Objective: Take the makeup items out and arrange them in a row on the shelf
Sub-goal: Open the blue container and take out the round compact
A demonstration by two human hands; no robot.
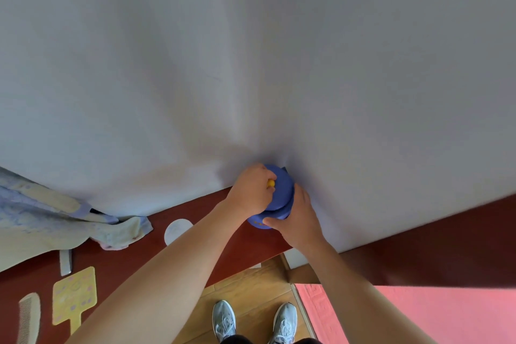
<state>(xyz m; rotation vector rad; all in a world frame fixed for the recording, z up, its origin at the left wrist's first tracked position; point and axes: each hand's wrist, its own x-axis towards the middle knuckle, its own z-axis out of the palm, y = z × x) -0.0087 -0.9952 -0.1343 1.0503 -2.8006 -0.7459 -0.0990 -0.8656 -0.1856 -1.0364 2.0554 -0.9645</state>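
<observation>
A blue rounded makeup case [282, 190] stands on the dark red shelf [245, 240] against the white wall. My left hand [251, 190] is curled on top of it, pinching a small yellow knob [270, 183]. My right hand [296, 218] grips the case's lower part from the right and front, thumb across the blue base [258, 223]. What is inside the case is hidden.
On the shelf to the left lie a white round pad [177, 229], a crumpled pale towel [55, 220], a yellow flat paddle-shaped item [74, 294], a white comb [28, 318] and a small grey strip [66, 261]. Below are wooden floor, my shoes and a pink mat [405, 313].
</observation>
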